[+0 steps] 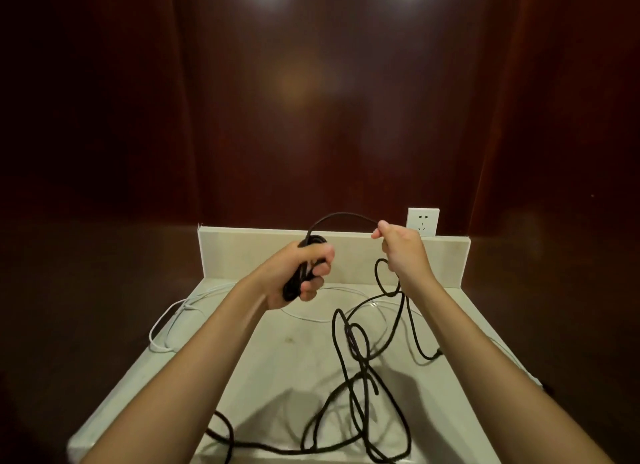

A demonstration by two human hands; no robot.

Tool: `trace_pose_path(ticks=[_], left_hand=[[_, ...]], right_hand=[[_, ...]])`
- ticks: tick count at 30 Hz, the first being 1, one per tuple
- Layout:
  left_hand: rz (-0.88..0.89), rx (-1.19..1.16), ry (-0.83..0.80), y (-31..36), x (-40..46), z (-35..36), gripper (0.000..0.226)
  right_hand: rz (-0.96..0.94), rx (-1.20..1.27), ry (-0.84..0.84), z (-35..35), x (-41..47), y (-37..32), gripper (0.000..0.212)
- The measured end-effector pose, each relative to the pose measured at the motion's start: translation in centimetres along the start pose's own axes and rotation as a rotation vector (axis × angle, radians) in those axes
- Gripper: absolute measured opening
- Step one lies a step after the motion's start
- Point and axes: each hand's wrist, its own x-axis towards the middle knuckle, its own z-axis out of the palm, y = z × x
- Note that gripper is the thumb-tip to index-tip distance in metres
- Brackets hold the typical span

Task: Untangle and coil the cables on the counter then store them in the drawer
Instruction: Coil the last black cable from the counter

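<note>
A long black cable (349, 366) lies in loose tangled loops across the pale counter (277, 359). My left hand (301, 276) is raised above the counter and closed around a small bundle of coiled black cable. A strand arcs from that bundle over to my right hand (401, 252), which pinches it between thumb and fingers; the cable then drops from that hand to the tangle below. A thin white cable (166, 320) lies on the counter's left side and curves across the back. No drawer is visible.
A low pale backsplash (249, 252) runs along the counter's rear edge. A white wall socket (423, 222) sits above it at the right. Dark wooden panels surround the counter on three sides.
</note>
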Motion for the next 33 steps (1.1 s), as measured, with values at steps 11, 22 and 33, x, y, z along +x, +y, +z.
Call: trace_pose_path(ticks=[11, 22, 33], left_hand=[[0.098, -0.137, 0.376, 0.1, 0.8, 0.4, 0.049], [0.408, -0.976, 0.469, 0.4, 2.5, -1.4, 0.047], [0.427, 0.171, 0.939, 0.1, 2.7, -3.3, 0.042]], right_hand=[[-0.054, -0.117, 0.026, -0.3, 0.3, 1.6, 0.035], [-0.090, -0.194, -0.138, -0.3, -0.3, 2.8, 0.039], [-0.275, -0.283, -0.482, -1.6, -2.0, 3.2, 0.021]])
